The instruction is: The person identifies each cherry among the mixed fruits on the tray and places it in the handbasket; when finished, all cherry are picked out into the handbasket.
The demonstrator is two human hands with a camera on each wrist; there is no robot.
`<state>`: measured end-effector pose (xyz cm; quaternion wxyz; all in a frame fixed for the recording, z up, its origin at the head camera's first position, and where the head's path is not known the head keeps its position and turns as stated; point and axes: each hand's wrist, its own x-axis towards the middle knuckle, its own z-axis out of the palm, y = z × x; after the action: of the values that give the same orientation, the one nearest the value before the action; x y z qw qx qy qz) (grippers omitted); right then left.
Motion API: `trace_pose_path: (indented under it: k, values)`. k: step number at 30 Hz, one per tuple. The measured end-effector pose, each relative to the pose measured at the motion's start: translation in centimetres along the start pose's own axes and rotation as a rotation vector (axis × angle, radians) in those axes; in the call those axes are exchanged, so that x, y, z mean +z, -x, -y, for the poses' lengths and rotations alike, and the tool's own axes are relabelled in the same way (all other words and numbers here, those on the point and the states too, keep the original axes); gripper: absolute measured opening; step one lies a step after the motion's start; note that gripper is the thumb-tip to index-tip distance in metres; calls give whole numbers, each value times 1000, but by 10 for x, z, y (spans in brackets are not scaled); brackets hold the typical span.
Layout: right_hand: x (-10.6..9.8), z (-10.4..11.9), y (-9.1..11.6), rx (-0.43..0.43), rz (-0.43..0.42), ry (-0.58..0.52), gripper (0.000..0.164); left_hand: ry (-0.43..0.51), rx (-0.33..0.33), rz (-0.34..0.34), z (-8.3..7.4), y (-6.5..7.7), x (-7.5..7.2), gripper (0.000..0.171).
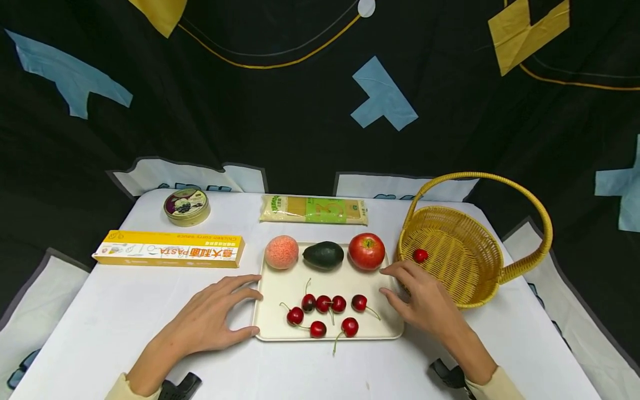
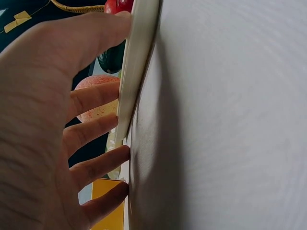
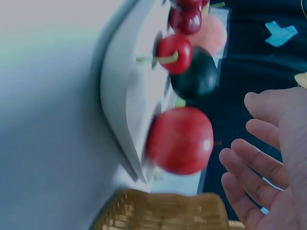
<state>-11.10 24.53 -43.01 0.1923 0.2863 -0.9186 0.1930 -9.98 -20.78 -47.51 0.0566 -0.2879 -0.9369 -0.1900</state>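
A cream tray [image 1: 370, 328] lies on the table with several red cherries [image 1: 318, 329] on its near half. Along its far side sit a peach [image 1: 281, 252], a dark green avocado [image 1: 323, 255] and a red apple [image 1: 366, 251]. My left hand [image 1: 212, 314] is spread at the tray's left edge, and in the left wrist view its fingertips [image 2: 122, 26] are right at the rim. My right hand [image 1: 425, 294] hovers over the tray's right edge, near the apple, fingers loosely bent and holding nothing. The right wrist view shows a gap between this hand and the apple [image 3: 181, 140].
A yellow wicker basket [image 1: 465, 250] with a tall handle stands right of the tray, one small red cherry [image 1: 420, 255] inside. Behind the tray lies a noodle packet [image 1: 314, 210]. At left are a pasta box [image 1: 170, 248] and a round tin [image 1: 187, 207]. A dark curtain [image 1: 280, 122] hangs behind.
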Motion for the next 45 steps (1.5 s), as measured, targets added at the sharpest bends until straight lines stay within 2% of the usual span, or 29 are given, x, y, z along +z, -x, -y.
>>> trace_pose_path:
  k: [4,12,20,36,45]
  values:
    - [9,9,1,-15,35,-22,38,0,4,-4,0,0,-1,51]
    - [25,23,8,-9,163,-19,33,-3,1,1,-1,1,-1,50]
    - [31,27,9,12,286,-36,27,0,-3,-4,0,3,1,50]
    - [37,26,1,17,328,-78,27,-1,-23,9,-1,2,2,49]
    - [42,23,-1,2,290,-108,24,-2,-27,12,-1,2,2,49]
